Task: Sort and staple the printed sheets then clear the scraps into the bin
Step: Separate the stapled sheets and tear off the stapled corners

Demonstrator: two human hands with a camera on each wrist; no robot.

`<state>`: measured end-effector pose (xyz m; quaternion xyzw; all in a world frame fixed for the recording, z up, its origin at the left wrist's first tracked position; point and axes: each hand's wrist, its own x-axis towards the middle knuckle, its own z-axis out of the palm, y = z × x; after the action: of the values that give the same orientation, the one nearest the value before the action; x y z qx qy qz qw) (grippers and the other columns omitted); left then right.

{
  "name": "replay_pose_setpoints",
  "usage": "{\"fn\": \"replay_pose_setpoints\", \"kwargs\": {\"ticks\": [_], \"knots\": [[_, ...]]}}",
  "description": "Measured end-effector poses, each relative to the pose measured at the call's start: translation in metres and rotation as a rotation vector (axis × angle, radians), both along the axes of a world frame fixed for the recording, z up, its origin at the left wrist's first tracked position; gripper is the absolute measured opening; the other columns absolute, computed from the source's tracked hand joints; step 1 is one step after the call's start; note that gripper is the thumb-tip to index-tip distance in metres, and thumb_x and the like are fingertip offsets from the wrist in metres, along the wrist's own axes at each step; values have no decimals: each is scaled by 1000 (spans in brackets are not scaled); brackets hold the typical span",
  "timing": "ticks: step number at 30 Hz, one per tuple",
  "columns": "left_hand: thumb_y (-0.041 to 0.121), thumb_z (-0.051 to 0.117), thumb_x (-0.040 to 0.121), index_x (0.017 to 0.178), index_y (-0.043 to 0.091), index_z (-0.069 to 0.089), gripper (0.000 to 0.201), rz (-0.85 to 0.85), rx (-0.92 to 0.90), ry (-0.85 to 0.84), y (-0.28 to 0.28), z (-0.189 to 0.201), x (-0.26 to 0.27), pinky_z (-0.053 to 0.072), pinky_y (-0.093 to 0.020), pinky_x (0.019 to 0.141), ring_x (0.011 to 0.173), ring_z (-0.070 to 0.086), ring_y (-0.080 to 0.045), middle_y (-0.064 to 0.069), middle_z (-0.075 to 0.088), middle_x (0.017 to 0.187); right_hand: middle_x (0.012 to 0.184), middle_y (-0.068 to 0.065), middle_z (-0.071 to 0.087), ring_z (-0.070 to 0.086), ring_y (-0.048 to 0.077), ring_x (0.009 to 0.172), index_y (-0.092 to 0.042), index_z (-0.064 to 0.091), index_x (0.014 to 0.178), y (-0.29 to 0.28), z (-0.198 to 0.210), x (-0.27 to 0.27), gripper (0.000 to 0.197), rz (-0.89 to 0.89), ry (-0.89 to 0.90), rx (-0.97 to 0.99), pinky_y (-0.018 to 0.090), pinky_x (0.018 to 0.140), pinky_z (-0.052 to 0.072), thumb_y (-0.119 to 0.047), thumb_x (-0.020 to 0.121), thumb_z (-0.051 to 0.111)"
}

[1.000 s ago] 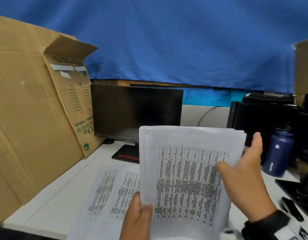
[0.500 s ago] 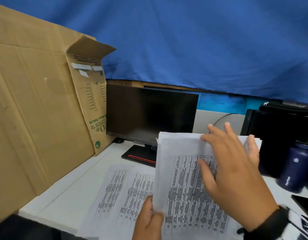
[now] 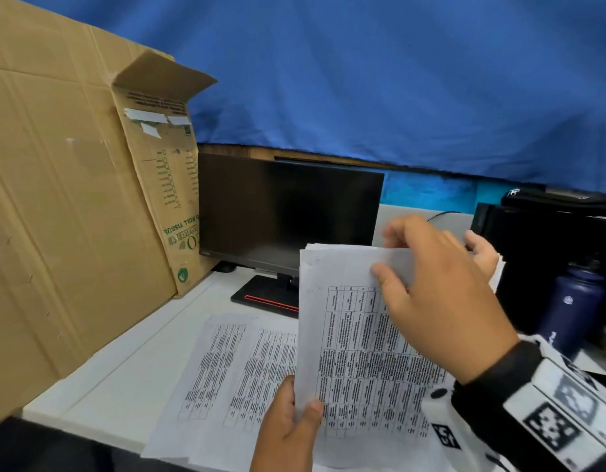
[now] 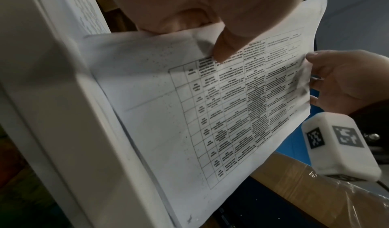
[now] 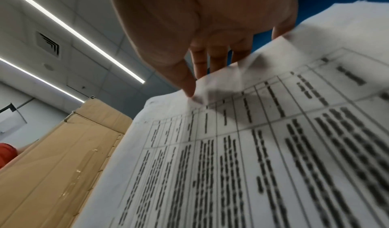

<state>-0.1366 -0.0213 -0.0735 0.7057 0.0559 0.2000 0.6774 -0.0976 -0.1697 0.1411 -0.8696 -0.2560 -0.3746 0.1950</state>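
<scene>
I hold a stack of printed sheets (image 3: 356, 338) with tables on them upright over the white desk (image 3: 124, 373). My left hand (image 3: 288, 427) grips the stack's bottom edge, its thumb on the front face (image 4: 223, 48). My right hand (image 3: 441, 294) is at the top edge, where its thumb lies on the front sheet (image 5: 252, 148) and its fingers reach behind it, pinching it. More printed sheets (image 3: 233, 369) lie flat on the desk to the left of and below the held stack. No stapler, scraps or bin show in any view.
A dark monitor (image 3: 288, 212) on a black stand is behind the sheets. A large opened cardboard box (image 3: 73, 216) walls off the left side. A dark blue bottle (image 3: 574, 308) and black equipment (image 3: 546, 240) stand at the right. Blue cloth (image 3: 362, 80) hangs behind.
My right hand went from the stack's right edge across its front to the top edge, where it now pinches the front sheet. My left hand kept its grip at the bottom.
</scene>
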Motion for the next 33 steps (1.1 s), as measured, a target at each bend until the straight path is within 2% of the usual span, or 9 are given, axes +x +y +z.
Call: {"fn": "replay_pose_setpoints", "kwargs": {"ticks": [2, 6, 9, 12, 15, 19, 27, 31, 33], "knots": [[20, 62, 95, 114, 37, 63, 26, 2, -12, -1, 1, -4, 2, 56, -41, 93, 95, 71, -8, 7, 75, 101, 104, -19, 56, 53, 12, 105, -40, 43, 123, -5, 3, 3, 41, -50, 76, -96, 56, 115, 13, -38, 83, 54], [22, 67, 82, 111, 31, 66, 31, -11, -126, 8, 0, -4, 3, 55, -43, 92, 99, 71, -20, -2, 76, 101, 101, -15, 55, 51, 17, 107, -39, 47, 118, -13, 0, 7, 35, -113, 144, -250, 58, 115, 11, -39, 83, 42], [14, 64, 93, 115, 28, 65, 26, -4, -95, 43, 0, -8, 5, 55, -42, 94, 100, 71, -17, 2, 77, 102, 111, -14, 52, 45, 16, 116, -39, 47, 127, -21, -8, 12, 46, -84, 59, -167, 60, 116, 10, -35, 81, 45], [21, 60, 96, 116, 35, 64, 25, 32, -24, 38, 0, -12, 7, 56, -40, 93, 100, 70, -10, 12, 76, 100, 134, -7, 45, 35, 20, 132, -30, 38, 141, -45, -27, 17, 69, -127, -5, 223, 56, 117, 10, -22, 74, 52], [17, 61, 95, 112, 37, 66, 27, 32, -86, 53, -1, -9, 6, 54, -45, 96, 103, 70, -16, 10, 76, 100, 143, -6, 47, 43, 11, 130, -30, 33, 146, -63, -64, 16, 67, 2, 281, 829, 46, 116, 29, -7, 86, 52], [31, 84, 71, 104, 39, 74, 36, -60, -254, 24, -2, -10, 7, 50, -54, 98, 106, 69, -29, -4, 76, 106, 120, -14, 68, 63, 3, 109, -35, 54, 128, -62, -118, 9, 37, 176, 698, 1023, 34, 98, 47, -13, 100, 43], [61, 81, 61, 99, 41, 76, 43, -23, -230, 2, 0, -8, 4, 53, -43, 90, 100, 72, -22, -3, 78, 101, 98, -20, 72, 66, -6, 88, -30, 62, 105, -58, -141, 12, 23, 170, 614, 1023, 24, 76, 46, -14, 102, 44], [4, 62, 91, 109, 16, 71, 24, -92, -270, 82, 3, -6, 1, 56, -22, 68, 92, 73, -21, -6, 79, 96, 101, -18, 74, 68, -1, 92, -31, 63, 108, -59, -154, 12, 23, 212, 724, 1056, 27, 80, 48, -14, 101, 49], [1, 59, 93, 107, 13, 70, 21, -69, -224, 125, 2, -8, 1, 54, -18, 63, 91, 72, -24, -9, 77, 89, 101, -12, 75, 70, 6, 94, -29, 65, 108, -60, -160, 13, 23, 220, 761, 1030, 32, 84, 51, -12, 99, 53]]}}
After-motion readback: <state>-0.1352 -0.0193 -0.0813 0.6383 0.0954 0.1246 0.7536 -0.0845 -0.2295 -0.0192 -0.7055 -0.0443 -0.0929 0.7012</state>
